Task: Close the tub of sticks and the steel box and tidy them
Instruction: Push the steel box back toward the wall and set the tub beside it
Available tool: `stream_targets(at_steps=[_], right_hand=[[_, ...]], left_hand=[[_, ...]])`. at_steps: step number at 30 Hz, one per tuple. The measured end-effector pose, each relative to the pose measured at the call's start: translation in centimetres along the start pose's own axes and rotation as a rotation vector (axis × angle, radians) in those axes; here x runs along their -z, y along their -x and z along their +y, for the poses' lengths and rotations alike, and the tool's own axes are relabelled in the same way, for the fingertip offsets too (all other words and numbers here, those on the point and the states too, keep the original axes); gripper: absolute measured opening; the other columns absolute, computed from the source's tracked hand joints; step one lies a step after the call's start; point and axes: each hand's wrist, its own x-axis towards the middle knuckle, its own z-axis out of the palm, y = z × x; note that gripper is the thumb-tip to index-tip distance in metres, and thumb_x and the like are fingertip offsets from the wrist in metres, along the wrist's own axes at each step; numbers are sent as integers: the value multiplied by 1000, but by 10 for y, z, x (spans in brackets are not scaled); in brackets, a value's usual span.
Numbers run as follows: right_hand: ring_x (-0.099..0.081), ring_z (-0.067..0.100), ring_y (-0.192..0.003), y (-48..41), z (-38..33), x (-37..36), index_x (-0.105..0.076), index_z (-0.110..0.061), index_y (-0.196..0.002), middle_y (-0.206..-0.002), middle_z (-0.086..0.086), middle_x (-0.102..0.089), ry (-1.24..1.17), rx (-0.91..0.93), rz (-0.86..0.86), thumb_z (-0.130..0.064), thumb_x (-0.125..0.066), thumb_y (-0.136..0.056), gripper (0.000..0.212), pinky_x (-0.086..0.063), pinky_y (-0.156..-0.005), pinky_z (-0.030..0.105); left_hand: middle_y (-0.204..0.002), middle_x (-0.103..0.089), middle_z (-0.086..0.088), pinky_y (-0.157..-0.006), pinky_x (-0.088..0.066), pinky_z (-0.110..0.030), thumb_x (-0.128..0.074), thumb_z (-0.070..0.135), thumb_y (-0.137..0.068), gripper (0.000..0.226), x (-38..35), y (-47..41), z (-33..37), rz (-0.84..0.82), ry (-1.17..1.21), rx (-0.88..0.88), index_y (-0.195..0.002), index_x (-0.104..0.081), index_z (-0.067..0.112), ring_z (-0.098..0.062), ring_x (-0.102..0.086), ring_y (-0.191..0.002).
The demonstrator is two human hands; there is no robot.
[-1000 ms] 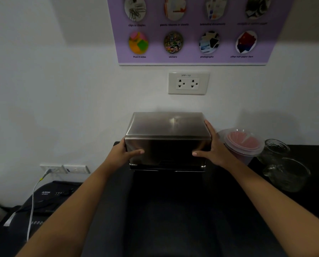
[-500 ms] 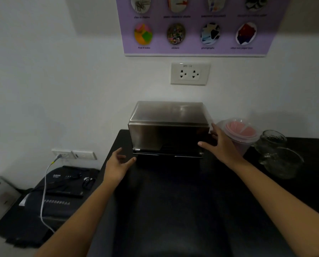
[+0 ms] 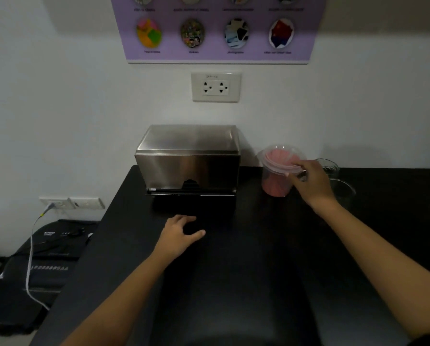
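Observation:
The steel box (image 3: 187,161) stands shut at the back of the black table (image 3: 234,270), against the wall. To its right is the clear tub of pink sticks (image 3: 276,171) with its lid on top. My right hand (image 3: 311,181) touches the tub's right rim, fingers curled on the lid edge. My left hand (image 3: 179,234) rests low over the table in front of the box, fingers apart, holding nothing.
Two clear glass cups (image 3: 333,176) stand right of the tub, partly behind my right hand. A wall socket (image 3: 216,87) and a purple poster (image 3: 216,28) are above. A black shredder (image 3: 49,253) with a white cable sits lower left.
Both hands let go of the steel box. My left hand drew back onto the table; my right hand moved right to the tub's rim. The view pulled back.

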Motion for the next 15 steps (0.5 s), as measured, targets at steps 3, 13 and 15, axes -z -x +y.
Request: stream_targets(at_steps=[3,13,15], right_hand=[[-47,27,-115,-4,8,9,-52,-10,-120,-125,14,-46,-17,-34,-8,-24,-60,-84,40,-39,-99,37],[-25,25,-136,-31,33,18,-41,-14,-134,-149,10,-29,21,33,-203,-32,-66,-79,64,-21,-109,41],[-25,26,-136,-34,37,15,-43,-14,-133,-148,10,-31,84,103,-271,-28,-68,-78,62,-20,-111,41]], left_hand=[[-143,-37,-3,-110,-20,-33,-66,44,-75,67,-13,-2,7,-40,-64,-16,-131,-44,15,-19,-23,-135],[-147,-33,6,-114,-17,-37,-64,60,-68,79,-26,2,3,83,-195,-59,-134,-41,23,-15,-18,-139],[-147,-34,6,-114,-17,-36,-64,59,-68,78,-26,3,4,94,-197,-66,-133,-42,23,-15,-19,-138]])
